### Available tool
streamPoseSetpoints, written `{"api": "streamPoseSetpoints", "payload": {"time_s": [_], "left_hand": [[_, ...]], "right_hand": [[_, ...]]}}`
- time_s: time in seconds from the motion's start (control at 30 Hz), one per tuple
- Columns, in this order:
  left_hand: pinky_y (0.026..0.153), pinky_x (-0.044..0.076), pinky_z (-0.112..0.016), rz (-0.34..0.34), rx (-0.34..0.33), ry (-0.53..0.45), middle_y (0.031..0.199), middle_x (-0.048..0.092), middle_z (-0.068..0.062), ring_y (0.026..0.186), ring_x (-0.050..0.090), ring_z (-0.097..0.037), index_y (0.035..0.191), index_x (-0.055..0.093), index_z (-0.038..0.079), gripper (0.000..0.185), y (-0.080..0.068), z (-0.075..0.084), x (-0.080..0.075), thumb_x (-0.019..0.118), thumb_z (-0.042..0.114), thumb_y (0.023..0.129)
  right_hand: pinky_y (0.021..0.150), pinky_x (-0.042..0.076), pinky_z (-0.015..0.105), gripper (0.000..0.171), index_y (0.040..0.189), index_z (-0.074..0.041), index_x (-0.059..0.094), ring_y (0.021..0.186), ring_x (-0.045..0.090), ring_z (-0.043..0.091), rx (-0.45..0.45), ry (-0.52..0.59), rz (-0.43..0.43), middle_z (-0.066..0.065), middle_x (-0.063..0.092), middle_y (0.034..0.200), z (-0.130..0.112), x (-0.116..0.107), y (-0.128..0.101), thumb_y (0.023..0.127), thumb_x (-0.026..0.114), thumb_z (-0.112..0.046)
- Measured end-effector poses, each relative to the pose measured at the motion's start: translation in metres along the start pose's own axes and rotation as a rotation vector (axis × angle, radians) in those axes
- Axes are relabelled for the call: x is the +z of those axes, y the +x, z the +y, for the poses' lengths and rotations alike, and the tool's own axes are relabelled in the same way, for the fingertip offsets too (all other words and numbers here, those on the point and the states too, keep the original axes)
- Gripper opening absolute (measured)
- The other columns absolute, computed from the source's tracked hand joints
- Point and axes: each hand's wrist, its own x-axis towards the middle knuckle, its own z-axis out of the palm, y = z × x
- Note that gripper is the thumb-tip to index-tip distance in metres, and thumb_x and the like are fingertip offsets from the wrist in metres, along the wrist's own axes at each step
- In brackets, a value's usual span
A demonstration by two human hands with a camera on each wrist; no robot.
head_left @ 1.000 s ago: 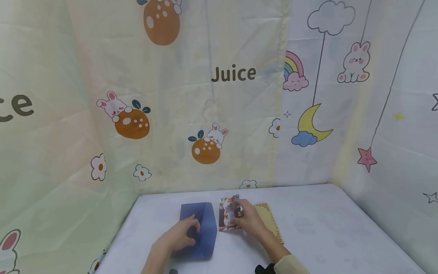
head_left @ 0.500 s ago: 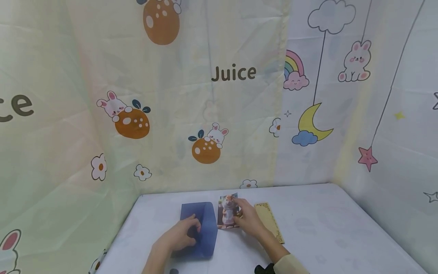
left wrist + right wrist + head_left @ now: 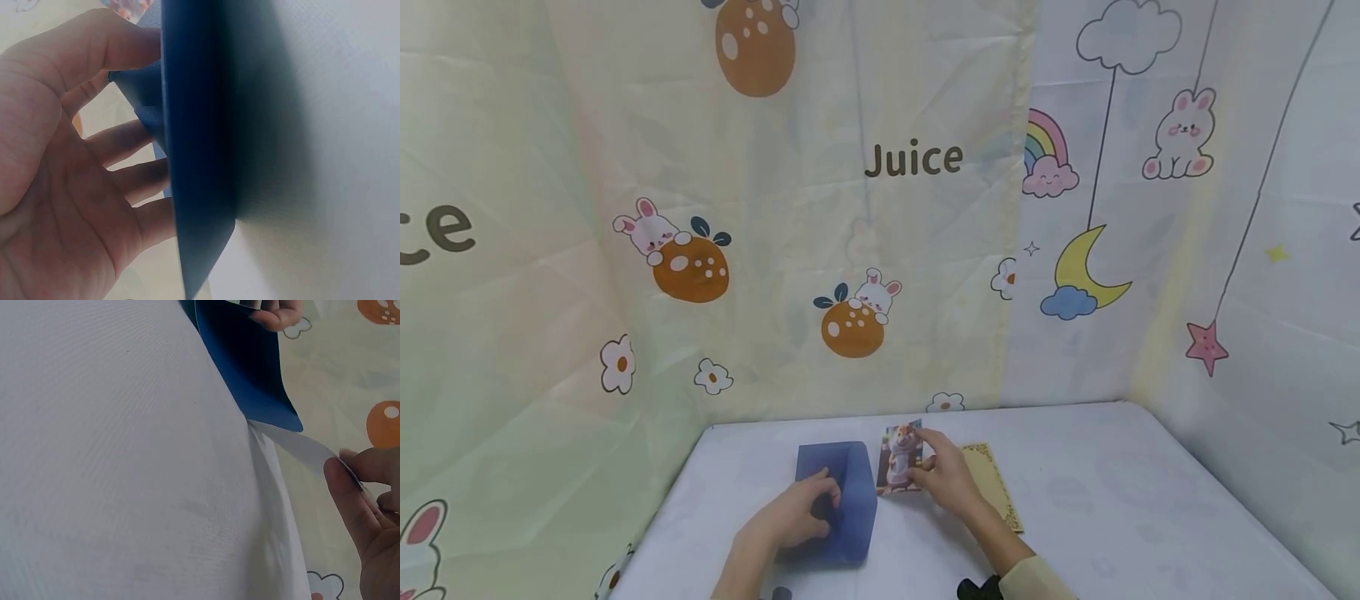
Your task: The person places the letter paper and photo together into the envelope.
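In the head view a blue envelope lies on the white table with its flap side to the right. My left hand grips it, thumb and fingers bent at its opening; the left wrist view shows the fingertips hidden behind a raised blue panel. My right hand pinches the right side of a photo of a hamster-like animal between thumb and fingers. The photo is tilted up, just right of the envelope. Its white back curves in the right wrist view, its far end close by the blue flap.
A yellow card with a patterned gold border lies to the right, partly behind my right hand. A black object sits by the right sleeve at the near edge. Printed curtains enclose the table.
My right hand has raised the photo slightly and shifted it a little away from me. The left hand and envelope stay almost still.
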Motion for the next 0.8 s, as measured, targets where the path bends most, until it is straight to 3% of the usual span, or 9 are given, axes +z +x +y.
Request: {"api": "streamPoseSetpoints", "payload": {"time_s": [0.4, 0.63, 0.7, 0.8], "left_hand": [[0.116, 0.035, -0.072, 0.005, 0.037, -0.004, 0.16, 0.042, -0.029, 0.147, 0.04, -0.054, 0.095, 0.06, 0.023, 0.032, -0.0021, 0.0012, -0.0013, 0.077, 0.004, 0.075], [0.115, 0.036, -0.073, 0.003, 0.05, 0.008, 0.16, 0.043, -0.029, 0.146, 0.041, -0.054, 0.095, 0.059, 0.025, 0.032, -0.0009, 0.0009, -0.0016, 0.076, 0.006, 0.075], [0.114, 0.037, -0.072, 0.009, 0.06, 0.02, 0.159, 0.043, -0.029, 0.145, 0.042, -0.054, 0.095, 0.059, 0.025, 0.033, -0.0005, 0.0005, -0.0022, 0.076, 0.006, 0.074], [0.114, 0.037, -0.072, 0.007, 0.057, 0.027, 0.159, 0.043, -0.03, 0.145, 0.042, -0.055, 0.095, 0.058, 0.025, 0.033, -0.0004, 0.0002, -0.003, 0.076, 0.006, 0.074]], "right_hand": [[0.056, 0.058, 0.025, 0.07, 0.148, -0.009, 0.054, 0.071, 0.065, 0.01, 0.053, 0.003, -0.008, 0.018, 0.053, 0.153, -0.002, -0.0017, -0.0023, 0.083, 0.08, 0.002], [0.053, 0.057, 0.022, 0.066, 0.146, -0.003, 0.054, 0.065, 0.066, 0.006, 0.029, 0.109, 0.14, 0.02, 0.055, 0.15, -0.0014, -0.002, 0.0023, 0.085, 0.078, 0.002], [0.052, 0.055, 0.021, 0.065, 0.145, -0.004, 0.056, 0.064, 0.066, 0.007, 0.029, 0.158, 0.152, 0.019, 0.06, 0.144, -0.0013, -0.0022, 0.0033, 0.085, 0.078, 0.001], [0.053, 0.053, 0.022, 0.064, 0.145, -0.007, 0.057, 0.063, 0.067, 0.009, 0.07, 0.215, 0.106, 0.016, 0.073, 0.121, -0.0024, -0.0025, 0.0024, 0.085, 0.079, -0.003]]}}
